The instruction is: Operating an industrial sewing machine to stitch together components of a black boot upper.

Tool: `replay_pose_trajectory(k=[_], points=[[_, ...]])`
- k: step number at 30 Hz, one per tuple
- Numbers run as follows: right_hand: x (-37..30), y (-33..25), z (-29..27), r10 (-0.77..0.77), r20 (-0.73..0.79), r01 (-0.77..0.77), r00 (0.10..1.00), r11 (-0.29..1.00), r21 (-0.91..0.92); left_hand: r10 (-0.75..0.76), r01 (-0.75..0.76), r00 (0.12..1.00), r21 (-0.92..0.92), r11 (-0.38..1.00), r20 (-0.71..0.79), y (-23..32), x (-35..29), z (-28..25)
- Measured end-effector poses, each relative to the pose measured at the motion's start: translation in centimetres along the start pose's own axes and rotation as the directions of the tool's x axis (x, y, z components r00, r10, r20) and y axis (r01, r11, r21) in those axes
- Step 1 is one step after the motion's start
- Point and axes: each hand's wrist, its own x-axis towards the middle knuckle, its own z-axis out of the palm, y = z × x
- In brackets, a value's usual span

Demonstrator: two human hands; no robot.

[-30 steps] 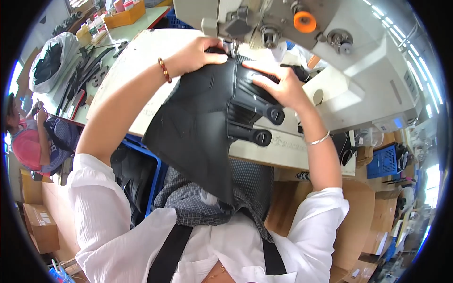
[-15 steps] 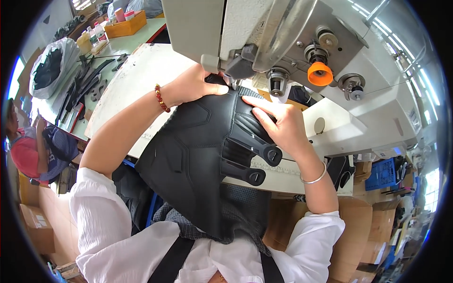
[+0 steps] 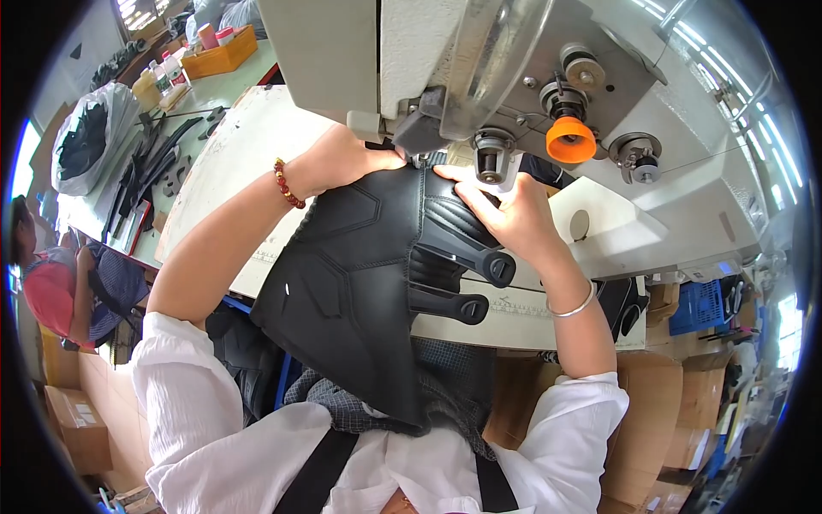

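A black leather-like panel (image 3: 342, 283) with stitched seams and raised, padded shapes lies under the sewing machine's needle area (image 3: 417, 157). Its lower end hangs over the table's near edge toward my lap. Two black straps with slotted oval ends (image 3: 471, 308) stick out from its right side. My left hand (image 3: 342, 163) grips the panel's far left edge, thumb on top and the other fingers mostly hidden. To the right of the needle, my right hand (image 3: 514, 214) rests on the ribbed part, index finger and thumb stretched out and apart. The machine head hides the panel's far end.
The sewing machine head (image 3: 334, 60) with an orange cup-shaped part (image 3: 571, 140) looms above my hands. At left, a green table (image 3: 244, 81) carries black strips, bottles and a plastic bag (image 3: 94, 141). A person (image 3: 56, 291) sits beyond. Cardboard boxes (image 3: 638, 420) stand at lower right.
The panel has slid slightly away from me under the machine, straps included. Both hands stay beside the needle, and the right fingers have moved a little farther forward. My view has shifted slightly.
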Motion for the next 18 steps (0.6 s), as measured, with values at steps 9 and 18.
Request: replay_pose_trajectory(k=[9, 18], points=[[-0.2, 0.1, 0.5, -0.052, -0.017, 0.051, 0.999, 0.998, -0.033, 0.067, -0.067, 0.997, -0.002, 0.998, 0.040, 0.1, 0.4, -0.3], [-0.2, -0.4, 0.1, 0.037, 0.043, -0.036, 0.998, 0.999, -0.038, 0.246, -0.243, 0.969, 0.088, 0.966, -0.024, 0.1, 0.9, -0.4]])
